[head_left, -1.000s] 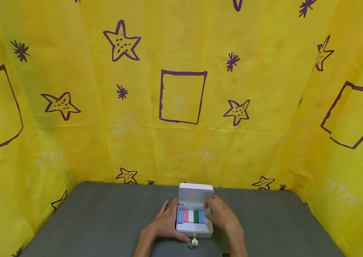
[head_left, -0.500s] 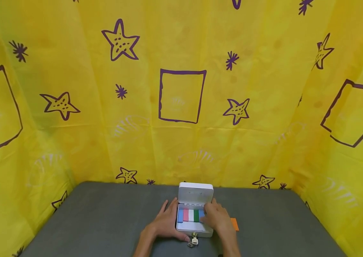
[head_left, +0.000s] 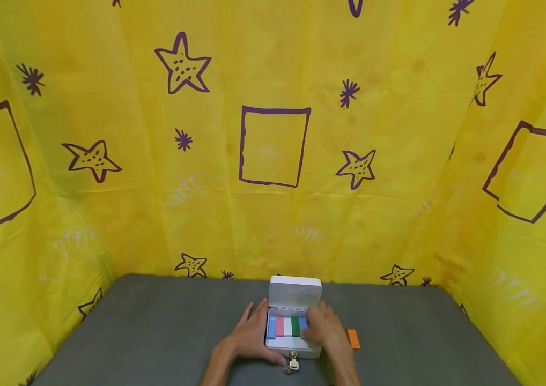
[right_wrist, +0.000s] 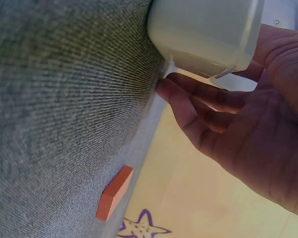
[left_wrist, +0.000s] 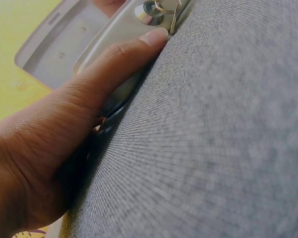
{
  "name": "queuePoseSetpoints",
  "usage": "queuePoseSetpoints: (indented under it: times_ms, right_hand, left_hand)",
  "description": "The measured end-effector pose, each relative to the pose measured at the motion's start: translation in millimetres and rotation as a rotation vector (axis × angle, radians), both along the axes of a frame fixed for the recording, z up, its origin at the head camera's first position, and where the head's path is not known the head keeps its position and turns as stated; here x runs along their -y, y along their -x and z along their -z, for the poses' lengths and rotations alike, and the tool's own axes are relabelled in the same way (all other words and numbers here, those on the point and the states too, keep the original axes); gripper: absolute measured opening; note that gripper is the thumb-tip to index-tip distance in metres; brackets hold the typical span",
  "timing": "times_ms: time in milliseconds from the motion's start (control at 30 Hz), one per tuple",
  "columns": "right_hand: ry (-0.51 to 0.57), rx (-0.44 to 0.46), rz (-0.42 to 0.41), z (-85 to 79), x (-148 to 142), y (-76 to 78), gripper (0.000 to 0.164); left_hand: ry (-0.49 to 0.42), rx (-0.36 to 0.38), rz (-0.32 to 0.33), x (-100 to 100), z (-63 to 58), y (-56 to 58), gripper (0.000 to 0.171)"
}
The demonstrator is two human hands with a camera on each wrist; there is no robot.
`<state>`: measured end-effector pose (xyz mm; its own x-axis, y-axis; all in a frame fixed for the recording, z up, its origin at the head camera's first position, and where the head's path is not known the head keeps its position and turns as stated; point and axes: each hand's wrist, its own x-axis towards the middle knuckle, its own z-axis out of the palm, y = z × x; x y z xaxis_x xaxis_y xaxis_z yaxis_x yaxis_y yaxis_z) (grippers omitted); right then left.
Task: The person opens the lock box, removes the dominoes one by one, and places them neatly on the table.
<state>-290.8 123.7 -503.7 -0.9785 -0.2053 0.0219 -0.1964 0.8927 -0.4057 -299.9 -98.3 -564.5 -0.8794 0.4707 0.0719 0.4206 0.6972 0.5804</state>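
Observation:
A white metal cash box (head_left: 285,346) stands on the grey table with its lid (head_left: 295,295) raised. Inside lies a row of thin blocks: a blue block at the left, then a pink block (head_left: 280,326), a white block (head_left: 288,327), a green block (head_left: 295,326) and a right-hand blue block (head_left: 303,323). My left hand (head_left: 250,338) rests straight-fingered along the box's left side, its thumb (left_wrist: 124,54) against the front below the lock. Index finger and thumb of my right hand (head_left: 323,327) pinch the right-hand blue block by its ends. The other fingers (right_wrist: 184,106) stay outside the box.
An orange block (head_left: 353,339) lies on the table right of my right hand. A key (head_left: 294,364) sits in the front lock (left_wrist: 150,11), with another hanging from its ring. Yellow patterned cloth (head_left: 273,214) encloses the table (head_left: 157,332) at the back and sides.
My right hand has moved left and down, from the box's right rim onto the right-hand blue block. The orange block has come into view beside the forearm. The left hand stays put.

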Motion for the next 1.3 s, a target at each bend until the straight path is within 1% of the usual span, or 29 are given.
queuePoseSetpoints:
  times_ms: [167,300,400,600,767,933,1167,1300]
  right_hand:
    - [0.042,0.010,-0.010,-0.4,-1.7,-1.1,0.033]
    - [0.080,0.062,0.003,-2.5,-2.4,-1.9,0.033]
    - [0.108,0.069,0.007,-3.6,-2.7,-1.6,0.033]
    - [0.146,0.057,-0.002,-2.6,-2.5,-1.3,0.032]
    - [0.146,0.050,-0.014,-2.3,-3.4,-1.3,0.034]
    - [0.120,0.024,-0.057,-1.4,-5.0,-2.9,0.028]
    - [0.101,0.055,-0.053,-2.1,-5.5,-4.1,0.028]
    - [0.093,0.060,-0.065,-1.8,-6.3,-4.0,0.030]
  left_hand:
    - [-0.006,0.014,-0.001,-0.1,2.1,-0.9,0.133]
    - [-0.006,0.033,-0.003,0.3,3.7,-1.0,0.132]
    - [-0.007,0.034,-0.003,0.5,3.7,0.4,0.133]
    - [-0.010,0.046,-0.002,0.2,3.0,1.0,0.133]
    - [-0.008,0.039,-0.005,-0.3,3.3,2.0,0.133]
    - [-0.006,0.020,0.000,-0.1,3.5,1.0,0.133]
    - [0.000,0.020,-0.001,-0.5,3.3,0.5,0.133]
    - [0.000,0.017,0.002,-0.4,3.0,-0.2,0.133]
